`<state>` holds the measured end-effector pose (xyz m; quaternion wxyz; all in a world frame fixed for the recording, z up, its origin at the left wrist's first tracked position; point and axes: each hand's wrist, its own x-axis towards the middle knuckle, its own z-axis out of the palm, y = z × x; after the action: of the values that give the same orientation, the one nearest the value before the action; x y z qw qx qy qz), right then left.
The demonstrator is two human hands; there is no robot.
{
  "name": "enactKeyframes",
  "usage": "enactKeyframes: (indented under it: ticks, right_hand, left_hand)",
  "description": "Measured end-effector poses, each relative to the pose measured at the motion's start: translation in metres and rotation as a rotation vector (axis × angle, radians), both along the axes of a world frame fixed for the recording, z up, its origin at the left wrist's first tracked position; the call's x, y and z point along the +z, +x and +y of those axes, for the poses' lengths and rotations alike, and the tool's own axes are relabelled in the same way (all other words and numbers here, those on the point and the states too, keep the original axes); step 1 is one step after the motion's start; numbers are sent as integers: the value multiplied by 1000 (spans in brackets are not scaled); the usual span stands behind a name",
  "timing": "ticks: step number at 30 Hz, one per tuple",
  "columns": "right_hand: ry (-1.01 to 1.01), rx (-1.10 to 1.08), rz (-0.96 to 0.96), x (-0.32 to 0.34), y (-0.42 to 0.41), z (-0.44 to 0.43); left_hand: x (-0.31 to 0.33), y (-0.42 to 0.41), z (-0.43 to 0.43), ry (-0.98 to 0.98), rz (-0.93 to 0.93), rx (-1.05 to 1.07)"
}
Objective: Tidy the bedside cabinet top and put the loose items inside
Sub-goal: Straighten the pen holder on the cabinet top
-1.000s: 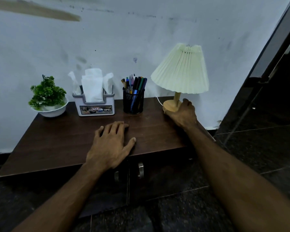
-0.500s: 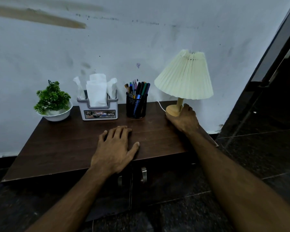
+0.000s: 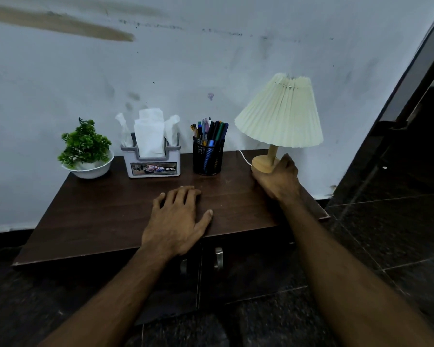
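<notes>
The lamp (image 3: 279, 121) is held by its base in the right hand's (image 3: 278, 177) closed grip and could be toppled if tugged against its cord (image 3: 244, 157), while the left hand (image 3: 178, 221) is laid flat, fingers spread, on the surface (image 3: 98, 216).

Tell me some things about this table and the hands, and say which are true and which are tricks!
1. The right hand is on the lamp base. True.
2. The left hand holds a pen. False: it lies flat on the cabinet top, empty.
3. The pen cup stands between the tissue holder and the lamp. True.
4. The plant is next to the lamp. False: it is at the far left end.
5. The cabinet doors are open. False: they look shut.
</notes>
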<state>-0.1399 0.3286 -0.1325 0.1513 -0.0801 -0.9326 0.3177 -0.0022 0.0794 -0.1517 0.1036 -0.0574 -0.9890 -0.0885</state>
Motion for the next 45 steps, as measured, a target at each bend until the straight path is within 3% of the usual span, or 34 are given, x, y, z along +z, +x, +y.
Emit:
enactKeyframes:
  ticks: [6,10,15,25,45]
  right_hand:
    - [-92,-50,168,-1,61,-32]
    - [-143,81,186,-4,78,-77]
    - [-205,198,86,2,52,-115]
    - [-288,199,93,5,-8,-136]
    - [-253,283,141,1,-11,-112]
  left_hand:
    - [3,1,2,7,-10,2]
    - [3,1,2,5,-8,17]
    - [3,0,3,2,-15,20]
    - [2,1,2,21,25,4]
    - [1,-1,-1,15,19,10]
